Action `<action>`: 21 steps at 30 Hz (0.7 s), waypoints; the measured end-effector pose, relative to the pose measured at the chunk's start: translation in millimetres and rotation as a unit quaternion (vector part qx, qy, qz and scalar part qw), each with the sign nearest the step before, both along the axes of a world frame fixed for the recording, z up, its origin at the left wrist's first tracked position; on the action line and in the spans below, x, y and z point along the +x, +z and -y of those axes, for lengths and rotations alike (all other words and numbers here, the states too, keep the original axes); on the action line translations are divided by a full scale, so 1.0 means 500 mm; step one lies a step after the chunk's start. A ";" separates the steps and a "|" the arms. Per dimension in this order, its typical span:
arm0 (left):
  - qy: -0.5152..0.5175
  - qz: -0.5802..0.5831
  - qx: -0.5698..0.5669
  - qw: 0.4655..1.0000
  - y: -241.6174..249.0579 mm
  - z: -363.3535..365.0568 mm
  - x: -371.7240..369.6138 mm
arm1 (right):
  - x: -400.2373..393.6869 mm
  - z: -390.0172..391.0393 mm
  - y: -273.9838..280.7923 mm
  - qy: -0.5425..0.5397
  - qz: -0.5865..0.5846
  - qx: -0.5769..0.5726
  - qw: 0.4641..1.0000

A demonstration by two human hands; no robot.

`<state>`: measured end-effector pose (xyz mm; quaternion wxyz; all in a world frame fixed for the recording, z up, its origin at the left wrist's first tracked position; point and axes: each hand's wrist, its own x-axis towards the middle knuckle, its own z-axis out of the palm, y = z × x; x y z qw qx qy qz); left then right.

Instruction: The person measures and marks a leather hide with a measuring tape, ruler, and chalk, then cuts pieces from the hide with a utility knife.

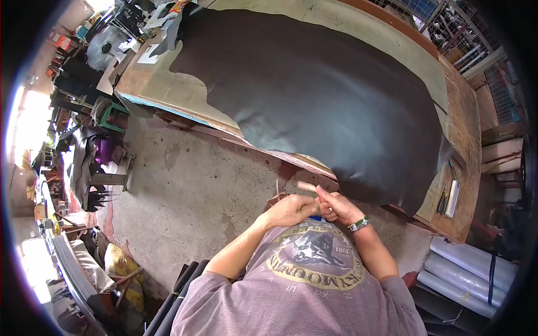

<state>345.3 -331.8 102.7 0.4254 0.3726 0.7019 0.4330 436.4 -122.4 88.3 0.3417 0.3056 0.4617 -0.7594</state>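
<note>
My left hand (294, 210) is held in front of my waist with its fingers curled towards the other hand. What it holds, if anything, is hidden. Close beside it, my right hand (340, 208) is closed, with a green patterned band on the wrist. A short pale tan piece (307, 186) sticks out past its thumb, blurred, so its kind cannot be made out. Beneath both hands a bit of blue (317, 217) shows against my shirt. Just ahead, a large dark brown leather hide (314, 95) lies spread over the work table (185, 98), its near edge overhanging.
Pliers (443, 201) and a pale flat bar (453, 199) lie at the table's right end. Plastic-wrapped rolls (471, 269) are stacked at lower right. Dark rolls (179, 291) stand by my left side. A fan (105, 47) and a green stool (112, 116) are at left.
</note>
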 end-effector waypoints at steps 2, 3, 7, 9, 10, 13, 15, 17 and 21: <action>-0.032 -0.019 0.016 0.999 -0.002 -0.006 0.001 | -0.001 0.008 0.007 -0.052 -0.050 -0.034 0.997; -0.050 -0.025 0.024 0.998 -0.005 -0.009 0.005 | -0.009 0.007 0.012 -0.063 -0.079 -0.012 0.995; 0.062 0.166 -0.029 0.984 -0.043 -0.032 -0.002 | -0.019 -0.012 0.041 -0.121 -0.161 0.078 0.976; 0.086 0.318 -0.027 0.944 -0.076 -0.033 -0.018 | -0.022 -0.018 0.059 -0.164 -0.175 0.017 0.971; 0.107 0.390 -0.027 0.914 -0.089 -0.023 -0.023 | -0.017 -0.019 0.070 -0.169 -0.193 0.016 0.966; 0.084 0.326 -0.026 0.941 -0.078 -0.020 -0.034 | -0.012 -0.005 0.087 -0.214 -0.210 -0.041 0.953; 0.100 0.310 -0.020 0.945 -0.076 -0.044 -0.023 | 0.025 -0.010 0.084 -0.260 -0.195 -0.033 0.945; 0.112 0.272 -0.024 0.955 -0.071 -0.064 -0.024 | 0.041 -0.006 0.100 -0.295 -0.183 0.048 0.937; 0.086 0.188 0.013 0.978 -0.064 -0.113 -0.052 | 0.095 -0.060 0.079 -0.338 -0.205 0.205 0.895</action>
